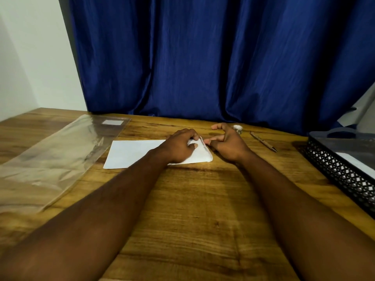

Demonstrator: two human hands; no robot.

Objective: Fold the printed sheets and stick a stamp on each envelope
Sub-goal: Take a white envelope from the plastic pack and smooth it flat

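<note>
A deep blue curtain [203,57] hangs in folds across the back of the room, behind a wooden table [192,209] with a strong grain. On the table's left side lies a large clear plastic sleeve [54,159], crinkled and flat, with a small white label near its far end. At the right edge sits a black mesh tray [336,171] with white paper inside it.

In the middle of the table, toward the far side, lies a white envelope [134,154], long side facing the person. Two bare forearms reach out to it. The left hand [178,147] rests on its right part, fingers curled, thumb and fingers pinching the right end, which is lifted off the table. The right hand [227,142] sits just beside that end, fingers loosely bent, thumb and forefinger apart with nothing seen between them; one fingertip touches the raised edge.

A brown pen [263,141] lies right of the hands, and a small roll [237,128] stands just behind the right hand.
</note>
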